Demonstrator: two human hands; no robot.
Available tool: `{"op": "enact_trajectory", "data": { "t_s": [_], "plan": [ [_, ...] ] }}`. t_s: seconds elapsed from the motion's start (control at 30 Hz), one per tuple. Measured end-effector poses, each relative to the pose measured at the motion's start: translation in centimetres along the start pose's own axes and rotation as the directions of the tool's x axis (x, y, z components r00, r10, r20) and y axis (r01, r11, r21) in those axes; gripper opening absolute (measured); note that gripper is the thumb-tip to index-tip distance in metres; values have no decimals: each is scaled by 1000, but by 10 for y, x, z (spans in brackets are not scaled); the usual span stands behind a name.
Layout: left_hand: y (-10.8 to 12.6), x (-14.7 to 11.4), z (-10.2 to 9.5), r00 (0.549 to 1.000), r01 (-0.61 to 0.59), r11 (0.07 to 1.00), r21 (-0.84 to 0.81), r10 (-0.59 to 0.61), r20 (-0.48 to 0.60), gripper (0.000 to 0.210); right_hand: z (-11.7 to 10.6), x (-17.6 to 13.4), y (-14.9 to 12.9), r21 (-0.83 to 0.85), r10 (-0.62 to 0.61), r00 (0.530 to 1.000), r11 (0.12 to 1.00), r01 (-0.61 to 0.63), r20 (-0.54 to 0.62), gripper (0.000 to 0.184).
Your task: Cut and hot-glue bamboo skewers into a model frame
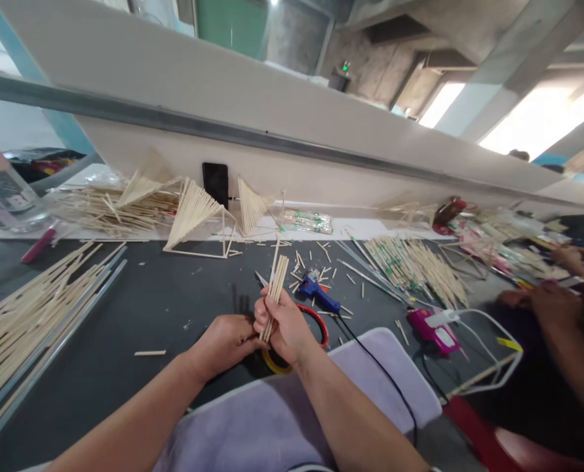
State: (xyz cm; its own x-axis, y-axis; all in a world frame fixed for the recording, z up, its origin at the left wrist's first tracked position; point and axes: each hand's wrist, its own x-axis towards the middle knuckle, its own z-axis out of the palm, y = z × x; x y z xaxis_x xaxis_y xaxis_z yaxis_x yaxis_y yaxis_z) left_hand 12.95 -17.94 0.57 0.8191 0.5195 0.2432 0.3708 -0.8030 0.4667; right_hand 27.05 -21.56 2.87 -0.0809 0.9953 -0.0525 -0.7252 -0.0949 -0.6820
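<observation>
A small bundle of thin wooden sticks [280,275] stands upright in my right hand [289,324], whose fingers are wrapped round it. One stick pokes up higher than the others. My left hand [225,344] is closed at the bundle's lower end, its fingertips pressed to the sticks and partly hidden. Beneath my hands lie scissors with red and yellow handles [276,364], largely covered by my right hand. A blue glue gun [318,292] rests just beyond, among several short cut stick pieces [325,251].
Long sticks [31,308] lie at left, another pile [414,262] at right. Stick frames [193,216] and a black phone [215,183] stand against the partition. A lilac mat [370,367], a cable and a pink glue gun [434,331] are near a co-worker's arm [562,321].
</observation>
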Motion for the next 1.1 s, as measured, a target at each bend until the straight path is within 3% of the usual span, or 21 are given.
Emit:
{"op": "enact_trajectory", "data": {
  "t_s": [0.17, 0.5, 0.67, 1.1],
  "plan": [
    [-2, -1, 1, 999, 7, 999, 51, -6, -35, 36, 1, 0, 0, 15, 10, 1000, 1000, -10, -6, 11],
    [-2, 3, -5, 997, -33, 991, -132, 24, -69, 21, -6, 3, -9, -11, -73, 996, 997, 73, -42, 15],
    [-1, 4, -3, 994, -25, 990, -137, 10, -108, 17, -10, 6, -7, -22, -73, 993, 997, 71, -88, 15],
    [-4, 4, -3, 995, -27, 985, -169, 11, -95, 21, -8, 4, -7, -66, -64, 997, 996, 61, -53, 17]
  ]
}}
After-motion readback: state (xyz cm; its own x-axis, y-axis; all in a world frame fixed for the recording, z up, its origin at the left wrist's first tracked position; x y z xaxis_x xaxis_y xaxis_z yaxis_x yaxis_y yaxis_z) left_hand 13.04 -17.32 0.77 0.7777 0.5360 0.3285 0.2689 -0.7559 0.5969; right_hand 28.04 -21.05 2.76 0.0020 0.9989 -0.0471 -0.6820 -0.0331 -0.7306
